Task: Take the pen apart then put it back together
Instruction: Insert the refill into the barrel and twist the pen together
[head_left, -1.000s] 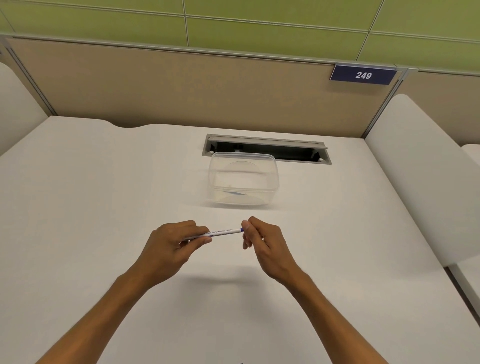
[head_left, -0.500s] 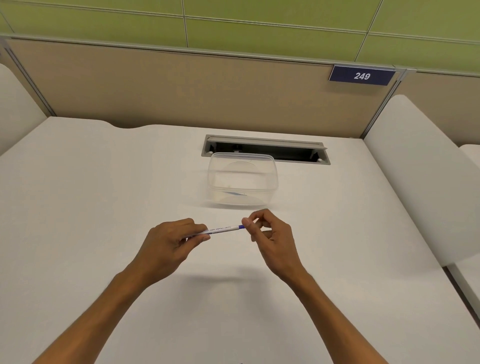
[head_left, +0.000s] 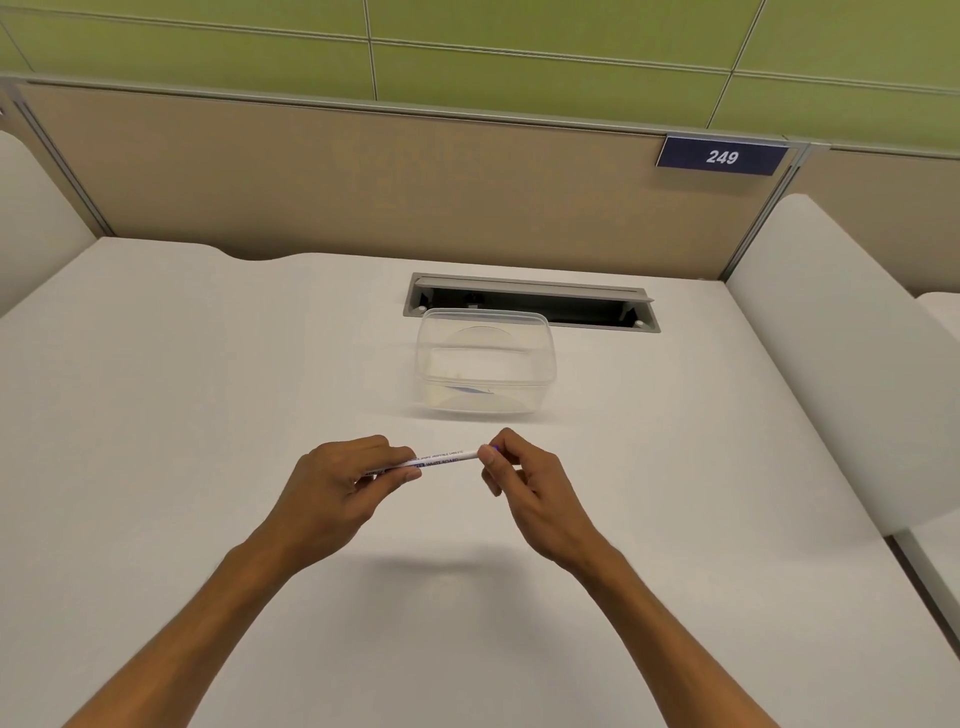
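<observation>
A slim white pen (head_left: 444, 459) with blue print on its barrel is held level above the white desk, between both hands. My left hand (head_left: 340, 480) is closed around its left half. My right hand (head_left: 524, 483) pinches the pen's right end, where a small blue tip shows between thumb and forefinger. The left end of the pen is hidden inside my left fist.
A clear plastic container (head_left: 485, 361) stands just behind the hands, with a thin blue-tinted part lying inside. Behind it is an open cable slot (head_left: 530, 306) in the desk (head_left: 156, 415). Beige partitions close the back; a white padded panel (head_left: 841, 364) runs along the right.
My right hand's fingers have shifted around the pen's blue end, curling up and then closing back over it. The pen and my left hand have stayed almost in place.
</observation>
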